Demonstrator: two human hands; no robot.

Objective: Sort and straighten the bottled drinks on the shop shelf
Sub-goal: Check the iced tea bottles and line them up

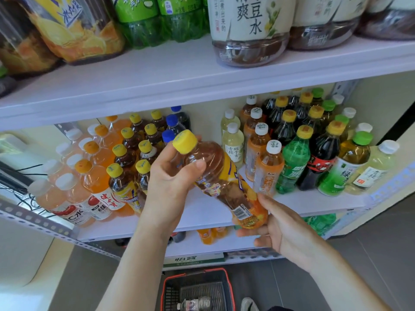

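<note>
White shop shelving (45, 223), boards stacked one above another; top board (202, 70) at 12 o'clock, carrying large bottles (249, 30) with pale, green and orange labels; middle board (202, 212) at centre, stocked in two blocks with a bare gap between.
Block at 9 o'clock: orange drinks (94, 182) with white and orange caps; yellow-capped dark teas (125, 171); blue-capped bottles (173, 122) at the rear.
Block at 3 o'clock: pale white-capped bottles (233, 142); orange-labelled bottles (267, 169); green soda (294, 162) with yellow cap; dark yellow-capped bottles (323, 153); green-capped teas (350, 162); all standing.
Item in hand: tea bottle (224, 182), yellow cap, yellow-and-orange label; held clear of the board, before the gap; tilted, cap toward 11 o'clock, base toward 5 o'clock.
Left hand (170, 180): wrapped round the bottle's shoulder just under the cap, thumb across the front.
Right hand (285, 234): fingers curled under and round the base.
Floor level, 6 o'clock: red-rimmed basket (163, 295) on grey floor; one small clear bottle (195, 305) lying inside.
</note>
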